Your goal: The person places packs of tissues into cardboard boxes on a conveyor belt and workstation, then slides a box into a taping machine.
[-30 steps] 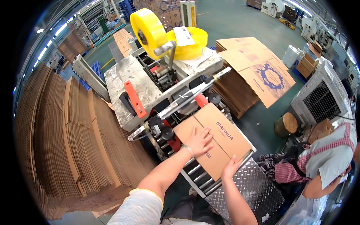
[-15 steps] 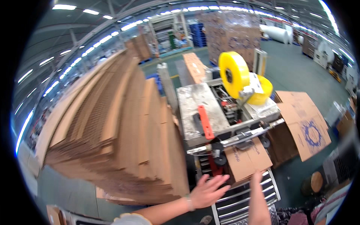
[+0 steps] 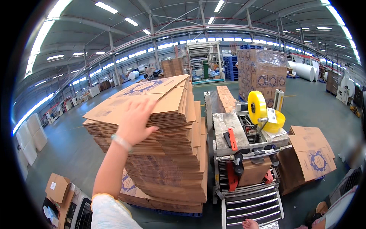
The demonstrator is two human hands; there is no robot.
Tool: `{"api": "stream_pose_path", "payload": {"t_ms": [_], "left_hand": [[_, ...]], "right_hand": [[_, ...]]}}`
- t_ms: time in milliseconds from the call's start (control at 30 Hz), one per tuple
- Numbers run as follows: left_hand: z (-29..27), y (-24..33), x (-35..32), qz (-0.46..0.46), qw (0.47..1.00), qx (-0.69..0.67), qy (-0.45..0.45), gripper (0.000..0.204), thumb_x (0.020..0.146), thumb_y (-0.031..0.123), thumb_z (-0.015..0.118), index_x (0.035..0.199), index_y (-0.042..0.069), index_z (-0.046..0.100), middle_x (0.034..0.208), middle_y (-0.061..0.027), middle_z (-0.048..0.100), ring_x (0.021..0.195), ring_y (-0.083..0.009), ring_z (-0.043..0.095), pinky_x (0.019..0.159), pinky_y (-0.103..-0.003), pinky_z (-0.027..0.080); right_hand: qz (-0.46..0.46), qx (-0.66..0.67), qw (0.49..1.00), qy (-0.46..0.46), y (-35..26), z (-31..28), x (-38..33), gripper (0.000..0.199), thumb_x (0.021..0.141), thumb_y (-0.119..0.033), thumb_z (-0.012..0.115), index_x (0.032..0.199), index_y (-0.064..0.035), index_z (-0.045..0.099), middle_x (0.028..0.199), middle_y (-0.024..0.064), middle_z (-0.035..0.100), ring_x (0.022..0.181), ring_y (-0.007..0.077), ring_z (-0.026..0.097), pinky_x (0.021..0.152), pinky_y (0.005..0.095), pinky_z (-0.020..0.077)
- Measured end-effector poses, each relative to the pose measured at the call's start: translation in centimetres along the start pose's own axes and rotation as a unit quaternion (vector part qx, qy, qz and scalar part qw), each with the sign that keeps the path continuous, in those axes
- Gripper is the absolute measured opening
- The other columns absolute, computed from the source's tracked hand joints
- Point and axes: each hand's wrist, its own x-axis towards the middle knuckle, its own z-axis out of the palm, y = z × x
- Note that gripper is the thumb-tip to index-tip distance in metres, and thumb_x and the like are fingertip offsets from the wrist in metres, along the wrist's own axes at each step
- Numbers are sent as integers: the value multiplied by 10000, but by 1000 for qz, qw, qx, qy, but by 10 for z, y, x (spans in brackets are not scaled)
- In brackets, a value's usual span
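Observation:
My left hand (image 3: 137, 120) reaches up to a tall stack of flattened cardboard boxes (image 3: 164, 133). Its fingers are spread over the near edge of the top sheet (image 3: 148, 91); whether they touch it I cannot tell. My right hand (image 3: 250, 224) shows only in part at the lower edge, near the end of a roller conveyor (image 3: 251, 202), its finger shape unclear. Beyond the rollers, a cardboard box (image 3: 253, 171) stands inside a carton-sealing machine (image 3: 228, 126), between its side guides. A yellow tape roll (image 3: 257, 105) stands on top of the machine.
Right of the machine sits an open-flapped carton (image 3: 314, 158). Behind is a film-wrapped pallet of boxes (image 3: 261, 70). A small carton (image 3: 57, 186) lies at the lower left. Under the stack is a blue pallet (image 3: 167, 212). Part of another person (image 3: 335, 213) shows at lower right.
My left hand has gone from above the rollers to the stack on the left. My right hand has drawn back from the box, which now sits inside the machine. The view has swung.

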Motion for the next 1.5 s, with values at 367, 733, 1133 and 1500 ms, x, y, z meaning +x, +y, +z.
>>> {"api": "stream_pose_path", "payload": {"t_ms": [367,733,1133,1500], "left_hand": [[-27,-69,-43,68,949,-70,299,124,882,150,735,989,96,704,911,-114,715,830,-336,673,689,-427,525],[-249,265,-10,487,670,-328,454,719,862,777,515,674,89,431,605,-31,359,525,-200,427,512,-322,335],[91,489,-149,164,703,-678,138,444,1028,166,587,1379,-87,488,1464,-244,483,1332,-369,479,1131,-439,357],[77,541,-139,657,632,-409,-43,574,1042,387,499,1418,-47,513,1403,-283,561,1319,-425,517,1121,-475,403]], "right_hand": [[-32,38,987,154,79,-66,-102,145,909,-127,613,826,-9,625,675,120,630,516,205,581,440,306,465],[-503,-394,709,298,-60,86,-410,1141,760,-449,866,1596,-37,208,1619,314,211,1521,445,211,1221,561,180],[-382,-604,367,596,-2,13,-503,297,821,-353,734,715,-135,562,736,22,553,724,234,592,694,367,482],[-362,-508,437,649,80,60,-413,153,871,-123,605,1012,-146,660,1419,3,568,1434,188,409,1177,465,221]]}}
